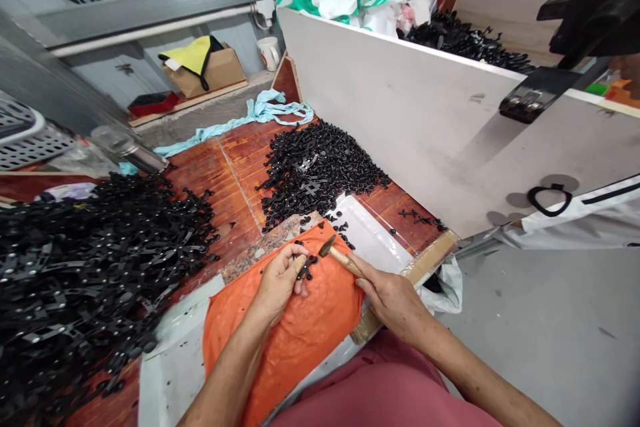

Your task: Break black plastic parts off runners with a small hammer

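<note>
Over the orange cloth (300,327), my left hand (281,279) pinches a small black part (309,267) between thumb and fingers. My right hand (393,297) is wrapped round the wooden handle of a small hammer (345,260). The hammer's head is just right of the black part and slightly above it in the view, with a narrow gap between them. Loose black pieces lie beyond the cloth's top edge, beside a speckled stone slab (240,265).
Black parts form a large heap (85,280) at left and another pile (320,167) beyond my hands. A white board (400,113) stands upright at right, with a black clamp (540,93) on its top edge. A metal cup (143,155) lies at left.
</note>
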Available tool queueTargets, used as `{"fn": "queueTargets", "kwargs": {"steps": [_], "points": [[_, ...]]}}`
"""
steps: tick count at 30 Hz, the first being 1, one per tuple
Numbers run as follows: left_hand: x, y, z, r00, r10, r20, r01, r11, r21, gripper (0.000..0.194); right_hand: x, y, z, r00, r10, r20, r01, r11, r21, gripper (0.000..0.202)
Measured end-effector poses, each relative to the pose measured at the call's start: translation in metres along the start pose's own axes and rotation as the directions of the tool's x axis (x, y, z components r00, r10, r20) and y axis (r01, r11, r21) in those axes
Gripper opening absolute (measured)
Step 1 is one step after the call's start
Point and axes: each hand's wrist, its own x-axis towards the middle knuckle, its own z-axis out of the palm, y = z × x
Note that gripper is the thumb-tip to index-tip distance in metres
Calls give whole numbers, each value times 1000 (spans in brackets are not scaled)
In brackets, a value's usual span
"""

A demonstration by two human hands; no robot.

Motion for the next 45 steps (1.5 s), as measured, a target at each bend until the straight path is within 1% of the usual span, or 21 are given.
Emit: {"fn": "queueTargets", "kwargs": {"steps": [7, 11, 14, 17, 19, 20, 23, 24, 28, 29, 32, 33, 36, 40, 42, 44, 45], "points": [[2, 2, 4, 996, 16, -82, -8, 996, 90, 41, 1, -1, 0, 1000, 7, 11, -7, 1000, 10, 53], [3, 3, 3, 998, -4, -59, 10, 994, 110, 42, 2, -1, -4, 1000, 7, 15, -6, 1000, -18, 52], [3, 4, 1, 999, -3, -48, 9, 993, 120, 40, 0, -3, -14, 998, -56, -3, 56, 998, -8, 54], [2, 4, 0, 998, 3, -58, 3, 994, 105, 38, -2, -8, -24, 984, -162, -71, 165, 986, 34, 57], [2, 3, -1, 999, 4, -54, 1, 996, 86, 38, -2, -12, -27, 973, -210, -97, 213, 977, 24, 57], [2, 2, -1, 999, 8, -46, -4, 997, 83, 38, -1, -14, -28, 971, -223, -88, 223, 975, -11, 57], [3, 1, -2, 999, 27, -21, -25, 995, 100, 38, 1, -19, -27, 972, -235, 4, 233, 960, -157, 53], [3, 1, -2, 999, 29, -18, -27, 994, 105, 38, 2, -19, -27, 970, -241, 17, 240, 954, -179, 53], [4, 2, -1, 1000, 15, -22, -13, 995, 96, 37, 0, -19, -27, 964, -260, -55, 253, 960, -116, 57], [4, 2, -1, 1000, 16, -22, -14, 995, 95, 37, 0, -17, -26, 967, -249, -49, 241, 962, -125, 57], [4, 3, -2, 1000, 21, -16, -19, 994, 108, 38, 0, -11, -23, 977, -211, 25, 211, 954, -211, 57], [4, 2, -2, 1000, 22, -17, -20, 993, 116, 37, 1, -10, -22, 977, -212, 28, 213, 952, -219, 57], [4, 1, -3, 999, 30, -18, -27, 990, 141, 35, 1, -8, -20, 966, -257, -31, 248, 953, -171, 59], [5, -2, -4, 999, 43, -19, -39, 987, 156, 33, -1, -11, -20, 935, -340, -106, 321, 933, -161, 59], [6, -2, -4, 999, 40, -16, -37, 988, 148, 34, -2, -12, -20, 923, -358, -141, 340, 931, -134, 60], [7, -3, -5, 999, 36, -14, -34, 989, 144, 35, -1, -11, -19, 931, -342, -130, 321, 934, -158, 58], [7, -3, -5, 999, 37, -15, -34, 988, 148, 36, -1, -11, -19, 940, -325, -99, 302, 933, -194, 57]]}}
